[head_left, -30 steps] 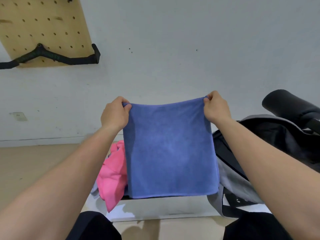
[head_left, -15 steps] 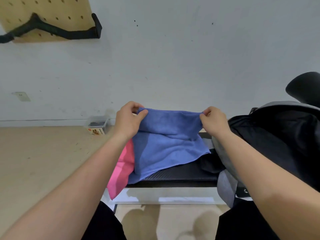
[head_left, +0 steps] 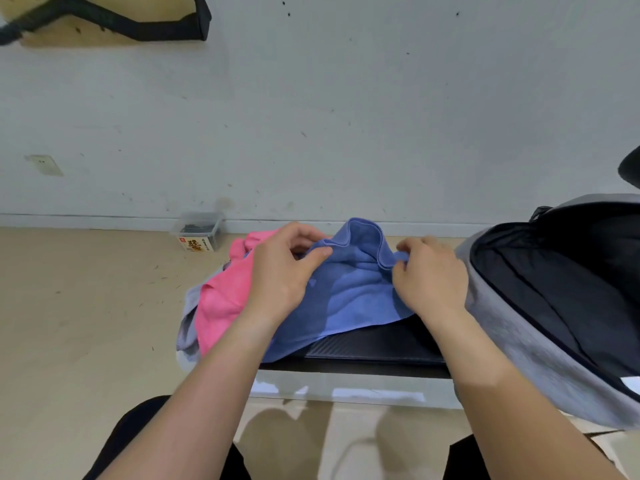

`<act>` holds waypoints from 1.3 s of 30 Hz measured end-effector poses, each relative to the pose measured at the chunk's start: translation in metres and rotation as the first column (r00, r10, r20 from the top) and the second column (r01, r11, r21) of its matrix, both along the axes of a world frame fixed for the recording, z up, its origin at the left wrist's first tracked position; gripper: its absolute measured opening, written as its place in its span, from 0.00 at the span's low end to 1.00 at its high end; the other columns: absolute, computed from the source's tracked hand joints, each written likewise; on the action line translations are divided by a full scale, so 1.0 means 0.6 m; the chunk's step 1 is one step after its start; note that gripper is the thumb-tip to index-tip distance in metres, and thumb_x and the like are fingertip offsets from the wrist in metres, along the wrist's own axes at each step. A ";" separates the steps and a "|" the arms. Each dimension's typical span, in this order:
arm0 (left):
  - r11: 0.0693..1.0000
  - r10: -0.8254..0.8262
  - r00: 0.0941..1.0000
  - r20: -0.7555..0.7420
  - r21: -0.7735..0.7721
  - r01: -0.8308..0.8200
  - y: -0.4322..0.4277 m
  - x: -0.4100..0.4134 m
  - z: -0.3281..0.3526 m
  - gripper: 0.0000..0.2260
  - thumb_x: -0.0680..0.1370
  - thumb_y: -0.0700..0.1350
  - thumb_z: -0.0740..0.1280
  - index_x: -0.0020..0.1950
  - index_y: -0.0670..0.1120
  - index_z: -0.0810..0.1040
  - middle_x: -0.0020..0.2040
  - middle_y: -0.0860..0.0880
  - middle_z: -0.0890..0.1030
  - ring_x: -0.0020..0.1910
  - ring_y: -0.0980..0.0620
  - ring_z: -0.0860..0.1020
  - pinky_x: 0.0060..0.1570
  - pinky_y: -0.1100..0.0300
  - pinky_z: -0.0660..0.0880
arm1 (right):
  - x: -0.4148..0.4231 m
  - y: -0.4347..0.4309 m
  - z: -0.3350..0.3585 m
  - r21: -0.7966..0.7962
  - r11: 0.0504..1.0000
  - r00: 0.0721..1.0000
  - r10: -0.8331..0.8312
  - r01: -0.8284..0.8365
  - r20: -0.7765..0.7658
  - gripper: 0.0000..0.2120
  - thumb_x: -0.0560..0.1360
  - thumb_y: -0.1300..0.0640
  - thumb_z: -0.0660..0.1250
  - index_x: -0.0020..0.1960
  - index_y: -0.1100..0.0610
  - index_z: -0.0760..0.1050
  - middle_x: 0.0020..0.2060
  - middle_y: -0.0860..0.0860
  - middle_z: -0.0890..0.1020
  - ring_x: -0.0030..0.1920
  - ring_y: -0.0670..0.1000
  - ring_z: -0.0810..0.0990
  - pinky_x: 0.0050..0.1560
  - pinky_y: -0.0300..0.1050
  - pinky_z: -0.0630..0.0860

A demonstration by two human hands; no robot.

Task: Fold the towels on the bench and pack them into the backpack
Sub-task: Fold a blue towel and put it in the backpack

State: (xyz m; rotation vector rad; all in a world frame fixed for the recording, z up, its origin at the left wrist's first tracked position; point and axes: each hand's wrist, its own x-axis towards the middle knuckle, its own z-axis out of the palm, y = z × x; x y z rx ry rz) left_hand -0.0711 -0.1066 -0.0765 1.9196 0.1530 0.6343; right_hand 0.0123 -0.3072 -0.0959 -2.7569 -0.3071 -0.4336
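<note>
A blue towel (head_left: 349, 292) lies bunched on the black bench (head_left: 374, 348), its far edge standing up in a loop between my hands. My left hand (head_left: 284, 271) pinches the towel's left corner between thumb and fingers. My right hand (head_left: 429, 275) grips its right corner with curled fingers. A pink towel (head_left: 225, 296) lies crumpled at the bench's left end, partly under the blue one, with a pale grey cloth (head_left: 188, 323) below it. The grey backpack (head_left: 519, 323) stands open at the right, its dark inside showing.
A small clear plastic box (head_left: 199, 233) with a label sits on the wooden floor by the wall. A black bar (head_left: 114, 20) hangs on a pegboard at the top left. My dark-clad knees are at the bottom edge.
I have lowered the blue towel from hanging spread in the air down onto the bench, and my hands have come closer together. The camera has tilted downward.
</note>
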 end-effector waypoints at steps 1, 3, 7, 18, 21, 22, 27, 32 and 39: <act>1.000 0.001 1.000 0.009 0.009 -0.001 -0.003 0.000 0.003 0.09 0.73 0.40 0.75 0.43 0.54 0.80 0.40 0.53 0.85 0.42 0.55 0.83 0.38 0.63 0.78 | -0.001 0.007 0.006 0.060 0.992 0.993 0.106 -0.110 0.058 0.19 0.71 0.58 0.64 0.62 0.50 0.77 0.59 0.51 0.79 0.57 0.58 0.76 0.51 0.49 0.71; 1.000 0.000 1.000 0.018 0.027 0.000 -0.006 0.001 0.007 0.10 0.73 0.40 0.76 0.42 0.54 0.79 0.39 0.54 0.85 0.41 0.55 0.83 0.42 0.58 0.79 | -0.011 0.026 0.026 0.211 0.891 0.915 0.383 -0.402 0.127 0.24 0.69 0.58 0.63 0.64 0.50 0.77 0.63 0.47 0.76 0.61 0.53 0.73 0.58 0.43 0.68; 0.999 -0.031 0.999 0.019 -0.037 0.032 -0.013 0.002 0.013 0.11 0.72 0.39 0.76 0.44 0.50 0.76 0.36 0.50 0.85 0.38 0.49 0.83 0.40 0.52 0.79 | -0.026 0.053 0.047 0.298 0.699 0.753 0.645 -0.650 0.128 0.18 0.73 0.56 0.65 0.62 0.51 0.79 0.57 0.43 0.81 0.59 0.44 0.75 0.61 0.39 0.69; 0.898 -0.047 0.991 -0.124 0.429 0.097 0.032 -0.008 0.002 0.09 0.69 0.53 0.74 0.45 0.57 0.78 0.38 0.59 0.81 0.41 0.56 0.78 0.43 0.54 0.75 | -0.030 0.057 0.084 0.546 0.640 0.790 0.610 -0.541 0.067 0.05 0.77 0.60 0.68 0.47 0.50 0.78 0.38 0.43 0.82 0.41 0.44 0.79 0.45 0.35 0.73; 0.897 0.046 0.989 -0.138 0.442 0.020 0.057 -0.013 0.003 0.08 0.69 0.55 0.71 0.45 0.54 0.81 0.36 0.57 0.82 0.38 0.56 0.79 0.41 0.55 0.75 | -0.014 0.059 0.138 0.542 0.653 0.813 0.574 -0.528 0.100 0.05 0.77 0.61 0.66 0.45 0.52 0.77 0.38 0.46 0.81 0.40 0.47 0.79 0.43 0.36 0.73; 0.901 0.057 0.987 -0.148 0.433 0.013 0.060 -0.015 0.006 0.07 0.69 0.53 0.71 0.46 0.54 0.82 0.37 0.58 0.82 0.39 0.57 0.80 0.41 0.57 0.75 | -0.005 0.058 0.158 0.537 0.660 0.821 0.559 -0.526 0.117 0.05 0.77 0.60 0.66 0.45 0.52 0.76 0.37 0.46 0.80 0.39 0.47 0.78 0.42 0.38 0.72; 0.936 -0.075 0.963 -0.259 0.315 0.158 0.055 -0.023 0.026 0.04 0.74 0.44 0.71 0.48 0.50 0.82 0.41 0.55 0.84 0.40 0.55 0.80 0.40 0.60 0.72 | 0.022 0.038 0.273 0.530 0.701 0.868 0.469 -0.477 0.161 0.04 0.76 0.59 0.66 0.43 0.52 0.76 0.36 0.45 0.79 0.35 0.42 0.75 0.38 0.34 0.68; 0.932 -0.112 0.960 -0.255 0.309 0.191 0.044 -0.048 0.050 0.12 0.72 0.51 0.65 0.50 0.47 0.78 0.45 0.52 0.83 0.45 0.51 0.80 0.46 0.53 0.75 | 0.015 -0.003 0.360 0.546 0.729 0.909 0.365 -0.413 0.201 0.03 0.78 0.58 0.64 0.48 0.56 0.77 0.39 0.48 0.79 0.36 0.40 0.73 0.36 0.32 0.67; 0.974 0.059 0.996 -0.064 0.223 -0.044 0.105 -0.055 0.145 0.02 0.76 0.42 0.68 0.46 0.45 0.81 0.39 0.52 0.81 0.37 0.56 0.75 0.38 0.63 0.71 | 0.007 -0.080 0.378 0.629 0.738 0.970 0.201 -0.242 0.138 0.04 0.78 0.57 0.63 0.48 0.54 0.76 0.39 0.48 0.78 0.38 0.45 0.74 0.37 0.39 0.69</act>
